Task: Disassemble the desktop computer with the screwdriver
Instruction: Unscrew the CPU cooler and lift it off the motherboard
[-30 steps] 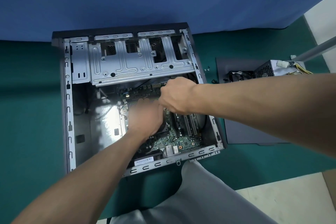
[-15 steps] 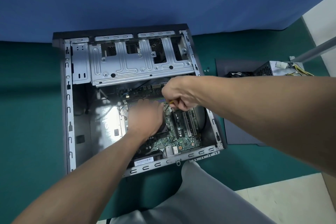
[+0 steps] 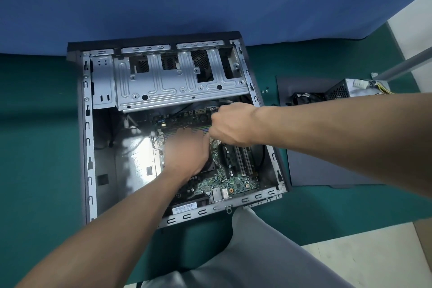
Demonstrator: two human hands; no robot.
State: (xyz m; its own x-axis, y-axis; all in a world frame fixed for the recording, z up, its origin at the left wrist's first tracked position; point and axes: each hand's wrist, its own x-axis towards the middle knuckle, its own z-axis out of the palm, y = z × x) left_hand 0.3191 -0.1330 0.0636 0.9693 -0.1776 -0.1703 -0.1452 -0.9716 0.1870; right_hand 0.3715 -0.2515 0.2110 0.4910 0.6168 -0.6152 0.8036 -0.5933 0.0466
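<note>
The desktop case [image 3: 87,147] lies open on its side on the green table, with the green motherboard [image 3: 233,182] in its lower right part. My left hand [image 3: 187,152] rests palm down over a black part in the middle of the board, fingers flat; it looks blurred. My right hand [image 3: 230,124] is a closed fist just right of it, above the board's upper edge. It grips the screwdriver, which is almost wholly hidden inside the fist; its tip is not visible.
A silver drive cage [image 3: 177,84] fills the case's far half. Right of the case lie the dark side panel [image 3: 315,166], a removed power supply [image 3: 343,91], a black fan with cables [image 3: 304,98] and two small screws [image 3: 264,90]. My grey trouser leg [image 3: 257,252] is at the near edge.
My right fist has shifted slightly, rising and turning over the board, then settling back near my left fingertips. My left hand has stayed on the black part.
</note>
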